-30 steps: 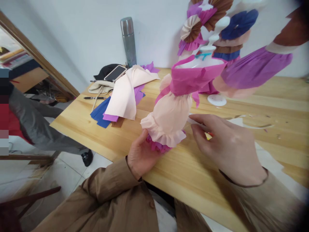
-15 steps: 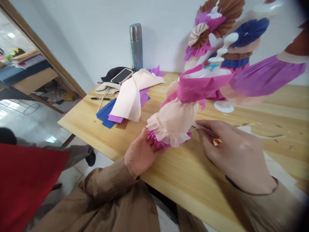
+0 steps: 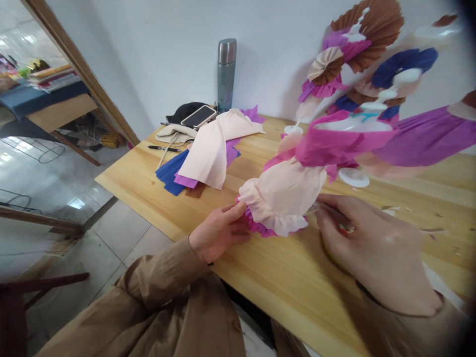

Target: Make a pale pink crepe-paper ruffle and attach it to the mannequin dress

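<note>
- In the head view, my only one, I find the paper-like dress (image 3: 286, 191) between the two hands, above the table (image 3: 275, 270); its ruffled hem faces the person and the magenta bodice (image 3: 334, 146) leans away. Whether it rests on the wood, I cannot tell.
- The left hand (image 3: 220, 232) has its grip on the hem, thumb on the ruffle and fingers below, I suppose to keep the light dress from turning.
- The right hand (image 3: 379, 250) has its grip closed around a half-hidden object (image 3: 346, 228), of which I see only a little red. Its fingertips are just beside the skirt; I judge this place lets them reach the side without crushing the folds.
- The cream sheet (image 3: 208, 153) lies over the blue sheet (image 3: 171, 171), well apart from the hands, probably to leave working room.
- Compared with half a second ago, the whole scene sits further to the right, so the camera seems to have turned. The red cloth at the left is gone, and less of the pale tip shows at the right fingertips.
</note>
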Demonstrator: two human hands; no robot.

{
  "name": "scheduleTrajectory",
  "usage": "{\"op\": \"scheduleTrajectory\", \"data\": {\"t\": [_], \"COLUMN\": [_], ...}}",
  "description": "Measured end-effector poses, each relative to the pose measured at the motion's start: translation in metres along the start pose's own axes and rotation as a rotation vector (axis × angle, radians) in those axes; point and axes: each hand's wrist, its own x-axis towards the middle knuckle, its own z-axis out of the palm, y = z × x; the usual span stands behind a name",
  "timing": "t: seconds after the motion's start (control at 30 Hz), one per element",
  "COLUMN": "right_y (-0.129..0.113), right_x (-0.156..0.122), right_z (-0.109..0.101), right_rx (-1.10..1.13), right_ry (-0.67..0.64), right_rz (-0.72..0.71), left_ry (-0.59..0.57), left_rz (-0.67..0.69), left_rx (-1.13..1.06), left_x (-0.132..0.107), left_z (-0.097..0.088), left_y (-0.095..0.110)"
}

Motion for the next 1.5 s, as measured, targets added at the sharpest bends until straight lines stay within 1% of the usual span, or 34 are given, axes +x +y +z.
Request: {"op": "scheduleTrajectory", "data": {"t": [0.07, 0.1, 0.17, 0.2, 0.23, 0.27, 0.37, 0.4, 0.47, 0.57, 0.67, 0.77, 0.9, 0.97, 1.07, 1.13, 1.23, 1.33, 1.43, 1.5], "right_y": [-0.001, -0.001, -0.002, -0.002, -0.002, -0.002, -0.003, -0.004, -0.004, -0.004, -0.003, -0.002, -0.003, -0.003, -0.004, -0.004, -0.003, -0.004, -0.004, -0.004], "right_x": [0.001, 0.001, 0.001, 0.001, 0.001, 0.001, 0.001, 0.002, 0.002, 0.002, 0.001, 0.002, 0.004, 0.005, 0.005, 0.005, 0.004, 0.004, 0.005, 0.005], "right_z": [0.000, -0.001, -0.001, -0.002, -0.002, -0.003, -0.004, -0.004, -0.003, -0.002, -0.001, -0.001, -0.002, -0.003, -0.004, -0.004, -0.005, -0.005, -0.005, -0.006], "right_rx": [-0.005, -0.007, -0.010, -0.008, -0.007, -0.006, 0.001, 0.002, 0.008, 0.014, 0.011, 0.027, 0.045, 0.039, 0.027, 0.029, 0.028, 0.030, 0.057, 0.076], "right_ry": [-0.005, -0.010, -0.028, -0.032, -0.035, -0.031, -0.011, -0.004, 0.001, -0.012, -0.031, -0.046, -0.034, -0.041, -0.047, -0.045, -0.033, -0.036, -0.030, -0.025], "right_rz": [-0.009, -0.010, -0.012, -0.015, -0.021, -0.028, -0.037, -0.038, -0.037, -0.037, -0.037, -0.029, -0.048, -0.057, -0.051, -0.048, -0.047, -0.030, -0.027, -0.027], "left_ry": [0.113, 0.190, 0.342, 0.395, 0.418, 0.394, 0.214, 0.185, 0.140, 0.064, 0.053, 0.044, -0.013, -0.017, -0.009, -0.025, -0.052, 0.004, 0.108, 0.143], "left_rz": [0.093, 0.157, 0.326, 0.423, 0.522, 0.589, 0.702, 0.739, 0.764, 0.803, 0.850, 0.840, 0.697, 0.652, 0.683, 0.699, 0.671, 0.695, 0.782, 0.824], "left_rx": [0.087, 0.130, 0.244, 0.320, 0.404, 0.485, 0.745, 0.857, 1.039, 1.143, 1.205, 1.192, 1.072, 1.045, 1.041, 1.031, 0.975, 0.874, 0.759, 0.684], "left_x": [-0.009, -0.012, -0.016, -0.015, -0.013, -0.010, 0.004, 0.010, 0.023, 0.039, 0.047, 0.044, 0.040, 0.041, 0.044, 0.045, 0.042, 0.036, 0.027, 0.018], "left_z": [-0.002, -0.004, -0.008, -0.011, -0.013, -0.016, -0.020, -0.021, -0.020, -0.015, -0.011, -0.008, -0.005, -0.003, -0.001, -0.001, -0.005, -0.009, -0.010, -0.007], "left_y": [-0.001, -0.002, 0.000, 0.004, 0.009, 0.017, 0.046, 0.056, 0.070, 0.076, 0.072, 0.070, 0.074, 0.076, 0.076, 0.077, 0.080, 0.081, 0.077, 0.071]}}
